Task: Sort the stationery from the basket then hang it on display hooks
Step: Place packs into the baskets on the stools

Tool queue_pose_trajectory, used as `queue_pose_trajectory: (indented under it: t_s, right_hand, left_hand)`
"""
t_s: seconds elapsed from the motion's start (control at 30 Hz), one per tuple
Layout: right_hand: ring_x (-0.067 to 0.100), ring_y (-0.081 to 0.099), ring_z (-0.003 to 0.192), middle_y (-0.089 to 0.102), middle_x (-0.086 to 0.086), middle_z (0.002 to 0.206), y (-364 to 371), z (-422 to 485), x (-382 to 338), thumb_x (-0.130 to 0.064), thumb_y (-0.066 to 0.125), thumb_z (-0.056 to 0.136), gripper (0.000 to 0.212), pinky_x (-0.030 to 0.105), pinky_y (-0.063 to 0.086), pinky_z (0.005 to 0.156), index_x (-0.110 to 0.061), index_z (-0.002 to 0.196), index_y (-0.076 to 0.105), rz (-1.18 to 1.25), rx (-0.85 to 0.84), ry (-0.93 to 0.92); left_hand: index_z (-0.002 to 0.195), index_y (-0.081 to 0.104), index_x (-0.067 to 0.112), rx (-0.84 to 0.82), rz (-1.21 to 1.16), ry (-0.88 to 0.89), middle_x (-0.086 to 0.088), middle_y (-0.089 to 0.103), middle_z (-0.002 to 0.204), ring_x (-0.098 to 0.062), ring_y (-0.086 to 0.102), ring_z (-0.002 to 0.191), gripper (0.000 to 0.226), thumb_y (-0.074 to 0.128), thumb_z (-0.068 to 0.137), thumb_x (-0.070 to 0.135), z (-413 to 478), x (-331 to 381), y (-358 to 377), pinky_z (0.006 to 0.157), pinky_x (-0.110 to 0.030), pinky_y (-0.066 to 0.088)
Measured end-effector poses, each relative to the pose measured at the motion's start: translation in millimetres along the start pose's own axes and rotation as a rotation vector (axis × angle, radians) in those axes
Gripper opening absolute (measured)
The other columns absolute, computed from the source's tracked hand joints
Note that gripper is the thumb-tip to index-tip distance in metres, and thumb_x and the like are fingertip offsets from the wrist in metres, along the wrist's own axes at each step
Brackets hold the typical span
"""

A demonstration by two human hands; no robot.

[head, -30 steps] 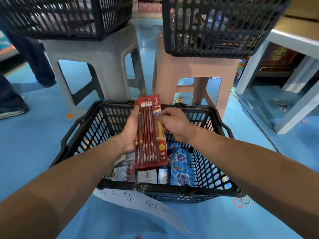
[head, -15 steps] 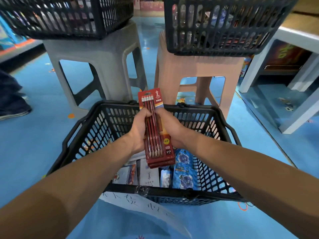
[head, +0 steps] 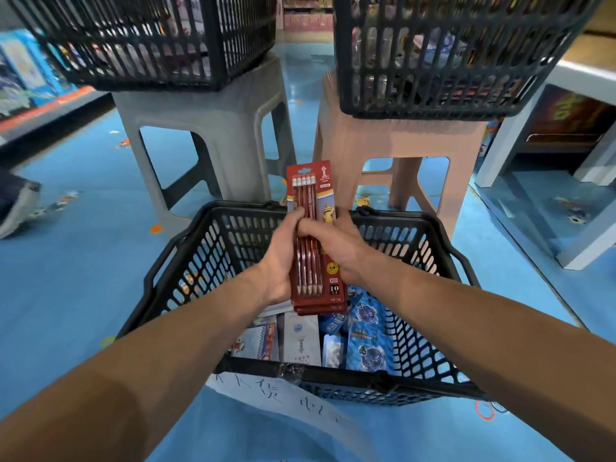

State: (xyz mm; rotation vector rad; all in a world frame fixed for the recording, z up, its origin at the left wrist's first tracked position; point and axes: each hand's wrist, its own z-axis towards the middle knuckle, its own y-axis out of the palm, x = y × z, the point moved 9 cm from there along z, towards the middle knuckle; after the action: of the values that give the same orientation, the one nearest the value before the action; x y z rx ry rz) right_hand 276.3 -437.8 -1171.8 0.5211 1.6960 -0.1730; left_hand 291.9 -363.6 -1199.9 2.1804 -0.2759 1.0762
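1. Nearest, on the near rim of the basket: a handwritten label, taped on and trailing towards the floor.
2. Inside, lying flat: blue packs at the right, a white card in the middle, a picture pack at the left. All yet to be sorted.
3. Above these, the pencil packs: a red stack, upright over the basket, clear of the contents, top edge past the far rim.
4. Left hand wrapped round the stack's left edge; right hand gripping the right edge; both thumbs across the front, touching. Neither hand free.
5. Changed within the last second: stack lifted from low in the basket and squared up; right hand gone from picking at one edge to a full clasp. Probable meaning: one kind of stationery gathered and ready for a hook.
6. Beyond: a grey stool and a pink stool, side by side, with a second basket and a third basket on top.
7. No display hooks in view; a turn or a walk likely needed before hanging.
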Motion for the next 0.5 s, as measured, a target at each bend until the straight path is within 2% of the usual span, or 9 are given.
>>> queue_pose_trajectory:
  t_s: [0.07, 0.17, 0.2, 0.27, 0.33, 0.4, 0.5]
  right_hand:
    - [0.029, 0.074, 0.096, 0.07, 0.017, 0.111, 2, 0, -1, -0.009, 0.081, 0.068, 0.073, 0.054, 0.058, 0.092, -0.015, 0.131, 0.045, -0.003, -0.011, 0.016]
    - [0.029, 0.074, 0.097, 0.07, 0.016, 0.112, 4, 4, -4, -0.02, 0.081, 0.049, 0.093, 0.055, 0.058, 0.093, -0.014, 0.134, 0.043, -0.001, 0.008, 0.036]
    - [0.029, 0.074, 0.098, 0.069, 0.017, 0.112, 6, 4, -5, -0.019, 0.08, 0.05, 0.092, 0.055, 0.057, 0.093, -0.014, 0.134, 0.043, 0.012, 0.013, 0.047]
    - [0.028, 0.073, 0.099, 0.069, 0.017, 0.112, 14, 1, -12, -0.005, 0.078, 0.066, 0.074, 0.051, 0.058, 0.093, -0.012, 0.131, 0.044, 0.026, 0.001, 0.051]
    - [0.026, 0.072, 0.098, 0.069, 0.015, 0.108, 22, 0, -20, 0.006, 0.072, 0.077, 0.058, 0.046, 0.058, 0.091, -0.013, 0.126, 0.047, -0.003, -0.015, 0.063]
    - [0.026, 0.072, 0.1, 0.07, 0.015, 0.109, 36, -7, -35, 0.009, 0.073, 0.078, 0.059, 0.046, 0.058, 0.092, -0.013, 0.127, 0.048, -0.027, -0.035, 0.1]
    - [0.025, 0.073, 0.096, 0.073, 0.012, 0.107, 56, -27, -76, 0.014, 0.076, 0.075, 0.056, 0.043, 0.059, 0.089, -0.016, 0.118, 0.057, -0.076, -0.056, 0.151]
  left_hand:
    - [0.128, 0.069, 0.007, 0.001, -0.023, 0.013, -0.019, 0.07, 0.113, -0.032, 0.068, 0.1, 0.057, 0.05, 0.095, 0.049, 1, 3, 0, 0.103, -0.047, 0.05]
    - [0.13, 0.064, 0.0, -0.003, -0.05, 0.001, -0.021, 0.063, 0.111, -0.036, 0.062, 0.104, 0.058, 0.046, 0.086, 0.033, 4, 8, -8, 0.111, -0.052, 0.042]
    - [0.126, 0.065, -0.002, 0.003, -0.047, 0.003, -0.021, 0.063, 0.106, -0.036, 0.062, 0.102, 0.057, 0.046, 0.082, 0.029, 3, 12, -10, 0.11, -0.052, 0.042]
    - [0.131, 0.06, -0.007, 0.015, -0.021, 0.02, -0.02, 0.061, 0.102, -0.038, 0.06, 0.102, 0.061, 0.045, 0.081, 0.024, 1, 24, -16, 0.107, -0.052, 0.044]
    - [0.13, 0.058, -0.006, 0.046, 0.007, 0.028, -0.018, 0.061, 0.095, -0.036, 0.061, 0.092, 0.06, 0.043, 0.08, 0.021, -10, 40, -19, 0.095, -0.048, 0.052]
    - [0.115, 0.06, 0.001, 0.083, 0.012, -0.004, -0.015, 0.061, 0.082, -0.029, 0.063, 0.076, 0.047, 0.039, 0.077, 0.019, -29, 57, -18, 0.075, -0.039, 0.056]
    - [0.095, 0.065, 0.002, 0.154, 0.065, -0.089, -0.013, 0.06, 0.073, -0.027, 0.062, 0.065, 0.035, 0.036, 0.078, 0.014, -66, 89, -12, 0.062, -0.033, 0.056]
